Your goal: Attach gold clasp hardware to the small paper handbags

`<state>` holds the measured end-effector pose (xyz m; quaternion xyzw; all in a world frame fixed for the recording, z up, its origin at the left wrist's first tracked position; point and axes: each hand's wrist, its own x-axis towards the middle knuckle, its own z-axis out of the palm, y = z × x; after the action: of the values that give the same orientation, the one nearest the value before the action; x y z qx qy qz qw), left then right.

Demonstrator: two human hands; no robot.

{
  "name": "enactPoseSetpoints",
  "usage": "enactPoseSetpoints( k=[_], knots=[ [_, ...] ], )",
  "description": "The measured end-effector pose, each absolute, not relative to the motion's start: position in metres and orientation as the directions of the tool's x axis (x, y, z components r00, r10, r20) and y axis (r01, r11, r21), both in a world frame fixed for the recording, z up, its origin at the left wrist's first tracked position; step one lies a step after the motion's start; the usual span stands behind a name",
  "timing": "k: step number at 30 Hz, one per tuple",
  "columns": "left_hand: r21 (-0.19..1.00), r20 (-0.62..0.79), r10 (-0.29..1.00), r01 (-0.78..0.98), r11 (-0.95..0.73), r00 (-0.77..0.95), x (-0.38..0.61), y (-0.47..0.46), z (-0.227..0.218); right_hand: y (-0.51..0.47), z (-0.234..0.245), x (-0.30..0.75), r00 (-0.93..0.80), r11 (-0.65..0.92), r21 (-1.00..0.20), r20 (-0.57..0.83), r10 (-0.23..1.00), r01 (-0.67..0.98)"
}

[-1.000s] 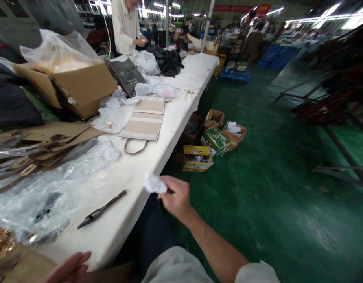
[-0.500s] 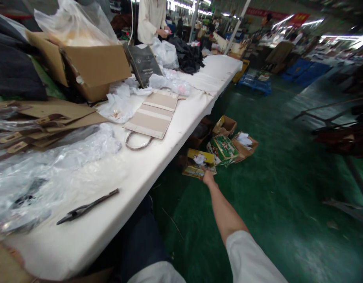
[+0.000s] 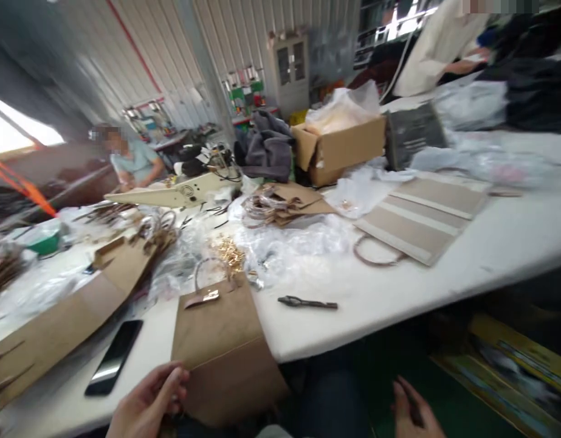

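At the table's near edge, my left hand point(image 3: 150, 398) is beside the left edge of a brown handbag point(image 3: 225, 359). Its thumb and fingers are curled close together; whether they grip anything is hidden. The bag has a looped handle and a shiny metal piece on top, and its lower part hangs over the edge. Low on the right, off the table, my right hand point(image 3: 416, 409) has thumb and finger a little apart, with nothing seen between them. Dark pliers point(image 3: 307, 303) lie on the white tabletop point(image 3: 339, 325) right of the bag.
A black phone point(image 3: 113, 359) lies left of the bag. Behind are gold-coloured metal pieces point(image 3: 230, 254), clear plastic point(image 3: 302, 243) and a cardboard box point(image 3: 351, 149). A flat beige bag point(image 3: 426, 213) lies at right, a yellow box point(image 3: 521, 353) below. Two other people are across the table.
The view has swung left and come back to the table. My right hand has left the yellow box on the floor and drawn back near my body. My left hand has come into view.
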<state>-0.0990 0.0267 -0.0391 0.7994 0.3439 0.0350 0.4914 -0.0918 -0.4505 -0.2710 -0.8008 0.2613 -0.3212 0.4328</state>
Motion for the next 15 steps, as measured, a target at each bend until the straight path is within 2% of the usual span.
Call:
enactPoseSetpoints(
  k=[2, 3, 6, 8, 10, 11, 13, 15],
  knots=[
    [0.787, -0.181, 0.688, 0.523, -0.327, 0.703, -0.110, 0.054, -0.038, -0.438, -0.227, -0.074, 0.651, -0.574, -0.818, 0.413, -0.637, -0.042],
    [0.776, -0.128, 0.723, 0.522, -0.354, 0.679, -0.114, 0.064, -0.041, -0.429, -0.201, -0.064, 0.661, -0.620, -0.784, 0.488, -0.570, 0.045],
    [0.798, -0.073, 0.722, 0.474, -0.371, 0.688, -0.115, 0.078, -0.054, -0.387, -0.124, -0.024, 0.704, -0.665, -0.654, 0.659, -0.266, 0.360],
    [0.846, -0.108, 0.671, 0.422, -0.326, 0.734, -0.108, 0.077, -0.063, -0.344, -0.087, 0.008, 0.788, -0.563, -0.671, 0.613, -0.056, 0.482],
    [0.888, -0.178, 0.598, 0.390, -0.246, 0.781, -0.099, 0.074, -0.070, -0.294, -0.067, 0.042, 0.840, -0.410, -0.738, 0.517, 0.167, 0.536],
    [0.903, -0.213, 0.559, 0.380, -0.202, 0.802, -0.096, 0.074, -0.073, -0.270, -0.062, 0.058, 0.837, -0.389, -0.742, 0.465, 0.287, 0.546],
    [0.921, -0.257, 0.502, 0.366, -0.131, 0.826, -0.090, 0.074, -0.075, -0.228, -0.060, 0.087, 0.824, -0.519, -0.647, 0.358, 0.439, 0.558],
    [0.928, -0.263, 0.500, 0.358, -0.104, 0.825, -0.087, 0.077, -0.075, -0.199, -0.062, 0.111, 0.851, -0.715, -0.466, 0.215, 0.480, 0.521]
  ],
)
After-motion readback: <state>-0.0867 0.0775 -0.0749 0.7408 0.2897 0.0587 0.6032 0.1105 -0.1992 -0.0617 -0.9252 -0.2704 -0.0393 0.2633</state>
